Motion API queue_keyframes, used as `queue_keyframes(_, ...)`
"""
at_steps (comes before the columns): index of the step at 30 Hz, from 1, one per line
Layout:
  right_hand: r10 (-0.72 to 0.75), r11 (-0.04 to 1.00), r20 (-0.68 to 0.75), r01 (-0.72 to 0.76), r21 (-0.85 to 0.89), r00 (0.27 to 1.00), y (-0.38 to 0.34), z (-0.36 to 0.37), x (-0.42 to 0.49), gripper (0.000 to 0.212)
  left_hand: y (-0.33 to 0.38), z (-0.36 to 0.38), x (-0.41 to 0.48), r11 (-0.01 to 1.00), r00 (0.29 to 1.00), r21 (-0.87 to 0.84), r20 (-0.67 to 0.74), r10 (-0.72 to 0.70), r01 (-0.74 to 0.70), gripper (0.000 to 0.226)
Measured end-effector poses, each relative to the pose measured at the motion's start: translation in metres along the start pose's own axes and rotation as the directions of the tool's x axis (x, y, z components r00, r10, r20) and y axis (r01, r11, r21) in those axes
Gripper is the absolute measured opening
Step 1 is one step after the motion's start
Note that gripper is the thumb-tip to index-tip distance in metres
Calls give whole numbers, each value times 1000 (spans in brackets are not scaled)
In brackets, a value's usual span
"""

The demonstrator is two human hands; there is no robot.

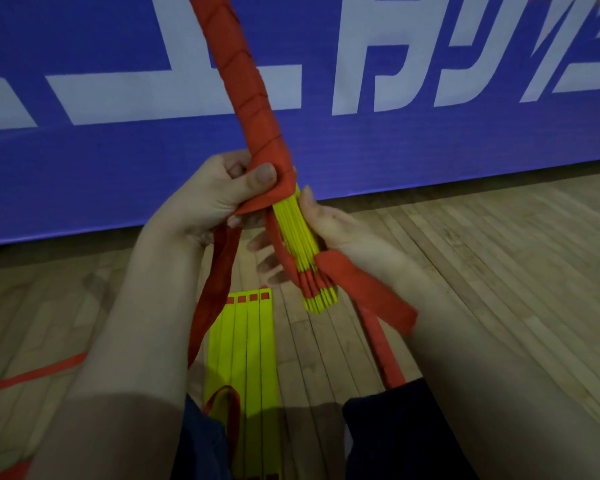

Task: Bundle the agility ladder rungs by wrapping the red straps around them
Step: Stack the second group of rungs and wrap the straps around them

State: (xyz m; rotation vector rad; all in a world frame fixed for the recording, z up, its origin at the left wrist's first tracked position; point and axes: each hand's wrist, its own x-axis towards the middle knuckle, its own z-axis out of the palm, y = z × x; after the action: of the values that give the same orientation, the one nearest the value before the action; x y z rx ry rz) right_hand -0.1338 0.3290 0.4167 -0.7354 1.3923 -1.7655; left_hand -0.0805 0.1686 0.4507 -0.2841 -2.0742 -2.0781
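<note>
The bundle of rungs (297,237) stands tilted in front of the person, its upper length wound in red strap (253,98) and running past the top edge. The left hand (215,199) pinches the strap at the winding's lower edge, thumb on top, with a loose tail hanging below. The right hand (333,226) curls round the bare yellow part, and more strap is draped over its wrist. Flat rungs (246,351) lie on the wooden floor (482,258) between the legs. Open floor spreads rightward, and a blue banner (430,150) stands close behind.
</note>
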Motion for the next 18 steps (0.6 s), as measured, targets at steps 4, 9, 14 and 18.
queue_keyframes(4, -196, 942, -199, 128, -311, 960, -7, -10, -1, 19, -3, -1, 3, 988, 986, 117, -139, -87, 104, 44)
queue_keyframes(9, -286, 765, -274, 47, -642, 918, -1, -7, 5, 35, -13, 7, 10, 963, 955, 196, -268, -129, 186, 19)
queue_keyframes(14, -207, 699, -255, -39, -714, 945, 0, -6, 2, 28, -15, 14, 16, 967, 961, 205, -259, -93, 148, 26)
queue_keyframes(18, -474, 563, -309, 14, -826, 825, 21, -4, 10, 32, -13, 21, 17, 960, 968, 248, -243, -68, 130, 31)
